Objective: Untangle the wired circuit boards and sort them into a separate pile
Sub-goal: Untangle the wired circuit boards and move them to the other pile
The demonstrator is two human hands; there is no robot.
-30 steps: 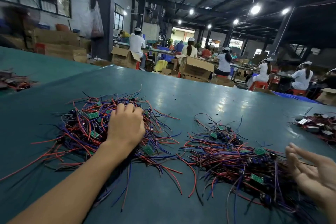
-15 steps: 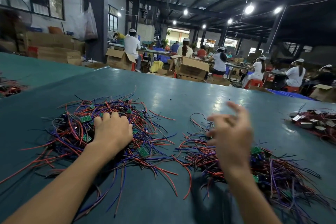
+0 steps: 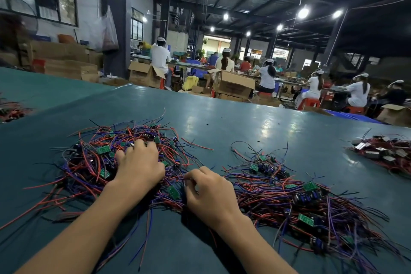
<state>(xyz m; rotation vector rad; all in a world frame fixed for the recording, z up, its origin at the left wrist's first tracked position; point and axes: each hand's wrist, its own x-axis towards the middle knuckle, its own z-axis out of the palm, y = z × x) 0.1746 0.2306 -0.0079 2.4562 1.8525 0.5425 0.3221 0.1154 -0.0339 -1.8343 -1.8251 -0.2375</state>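
A tangled pile of red, blue and purple wires with small green circuit boards lies on the teal table at the left. My left hand rests on top of this pile, its fingers curled down into the wires. My right hand is at the pile's right edge. Its curled fingers and thumb pinch wires next to a green board. A second pile of wired boards spreads out to the right of my right hand.
The teal table stretches far ahead. A heap of wired metal parts sits at the far right, and a small wire bundle at the far left. Beyond the table are cardboard boxes and seated workers.
My right hand swung from the far right, across the second pile, down to the right edge of the left pile and closed on wires there. My left hand stayed on the pile.
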